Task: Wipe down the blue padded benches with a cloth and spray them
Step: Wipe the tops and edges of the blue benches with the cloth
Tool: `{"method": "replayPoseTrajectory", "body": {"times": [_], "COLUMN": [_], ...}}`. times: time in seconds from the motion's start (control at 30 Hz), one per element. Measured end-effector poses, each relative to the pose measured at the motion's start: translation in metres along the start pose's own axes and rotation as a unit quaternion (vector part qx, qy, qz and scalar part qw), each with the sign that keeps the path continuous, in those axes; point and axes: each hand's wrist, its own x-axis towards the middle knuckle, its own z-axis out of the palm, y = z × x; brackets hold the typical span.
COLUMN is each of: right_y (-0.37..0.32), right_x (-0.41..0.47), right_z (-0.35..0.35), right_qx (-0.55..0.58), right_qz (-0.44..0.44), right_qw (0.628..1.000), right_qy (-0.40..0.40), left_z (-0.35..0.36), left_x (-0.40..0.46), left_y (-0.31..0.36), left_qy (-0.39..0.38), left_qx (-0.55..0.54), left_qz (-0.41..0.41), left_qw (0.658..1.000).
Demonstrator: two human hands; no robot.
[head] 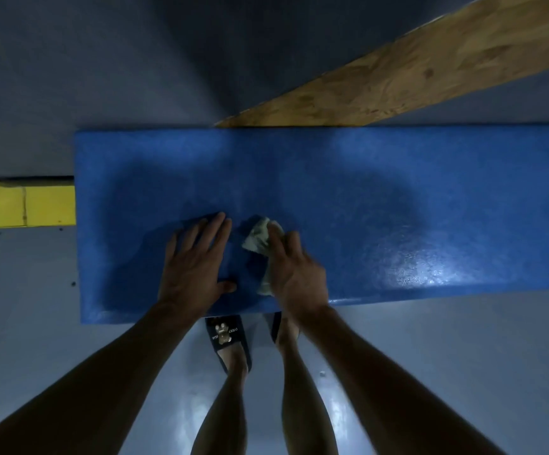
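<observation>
- The scene is dim overall, with a cool bluish cast; the forearms at the bottom edge sink almost to black.
- A bright glare patch sits on the blue padded bench (365, 178) toward its near right side, and a softer sheen shows on the floor (463, 356) between and beside the legs (the light seems to fall from above).
- Broad soft shadows darken the middle of the bench, and a shadow wedge spreads over the far floor.
- The right hand (294, 274) and the cloth (258, 239) look slightly smeared; the left hand (194, 261) is sharper.
- Wide-angle stretching lengthens the arms toward the corners.
</observation>
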Motion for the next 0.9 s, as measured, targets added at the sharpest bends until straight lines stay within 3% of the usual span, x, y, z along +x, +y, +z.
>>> {"method": "replayPoseTrajectory", "body": {"times": [0.07, 0.17, 0.23, 0.3, 0.4, 0.5, 0.57, 0.63, 0.77, 0.83, 0.9], "right_y": [0.048, 0.117, 0.128, 0.103, 0.029, -0.023, -0.012, 0.025, 0.119, 0.132, 0.113], "right_x": [0.007, 0.019, 0.027, 0.036, 0.04, 0.035, 0.04, 0.051, 0.07, 0.078, 0.089], "right_z": [-0.015, -0.047, -0.055, -0.046, -0.017, 0.001, -0.005, -0.019, -0.061, -0.067, -0.055], "right_qx": [-0.032, -0.007, 0.003, 0.011, 0.033, 0.038, 0.0, -0.043, 0.018, 0.057, 0.073], "right_qz": [0.024, 0.176, 0.267, 0.301, 0.242, 0.045, -0.052, -0.058, 0.166, 0.289, 0.338], "right_qw": [0.999, 0.983, 0.961, 0.949, 0.968, 0.998, 0.999, 0.997, 0.984, 0.95, 0.929], "right_qy": [0.014, 0.046, 0.078, 0.096, 0.06, 0.008, 0.005, 0.013, 0.066, 0.105, 0.129], "left_z": [-0.001, 0.001, 0.002, 0.002, -0.002, -0.003, -0.002, -0.002, -0.003, -0.004, -0.004], "left_x": [0.0, 0.002, 0.003, 0.003, 0.004, 0.006, 0.007, 0.007, 0.009, 0.009, 0.009], "left_y": [0.0, -0.001, -0.002, -0.001, 0.0, 0.001, 0.002, 0.0, 0.0, -0.001, -0.001], "left_qy": [-0.005, -0.016, -0.023, -0.023, -0.023, -0.04, -0.036, -0.03, -0.02, -0.022, -0.028], "left_qx": [0.0, -0.004, -0.004, -0.003, 0.001, 0.002, 0.003, 0.0, -0.006, -0.009, -0.008], "left_qz": [-0.004, -0.002, -0.007, -0.009, -0.004, -0.009, -0.007, -0.003, 0.004, 0.002, 0.001], "left_qw": [1.0, 1.0, 1.0, 1.0, 1.0, 0.999, 0.999, 1.0, 1.0, 1.0, 1.0]}}
